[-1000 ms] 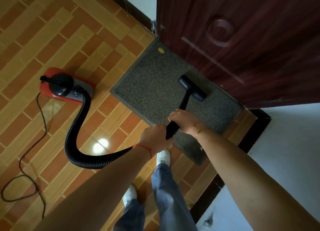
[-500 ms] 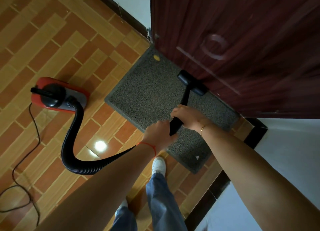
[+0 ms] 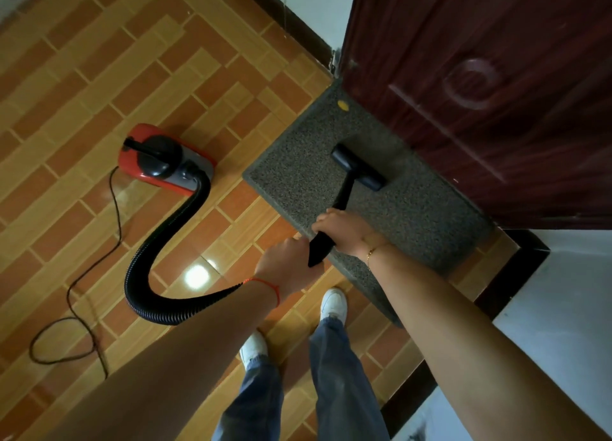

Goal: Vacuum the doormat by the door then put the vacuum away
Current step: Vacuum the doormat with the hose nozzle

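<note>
A grey speckled doormat (image 3: 298, 172) lies on the tiled floor against the dark red door (image 3: 480, 86). The black vacuum nozzle (image 3: 359, 166) rests on the mat's middle, a little out from the door. Its black wand (image 3: 344, 195) runs back to my hands. My right hand (image 3: 344, 230) grips the wand from above. My left hand (image 3: 288, 263) grips the wand's lower end just behind it. A small yellow speck (image 3: 342, 105) lies near the mat's far corner. The red canister vacuum (image 3: 162, 159) sits on the floor to the left, joined by a ribbed black hose (image 3: 159, 242).
The vacuum's black power cord (image 3: 82, 291) loops over the tiles at the left. My two feet in white shoes (image 3: 333, 303) stand just short of the mat. A dark skirting and white wall (image 3: 546, 324) run along the right side.
The nozzle has been drawn back from the door's foot toward the mat's middle. Both hands keep their hold on the wand.
</note>
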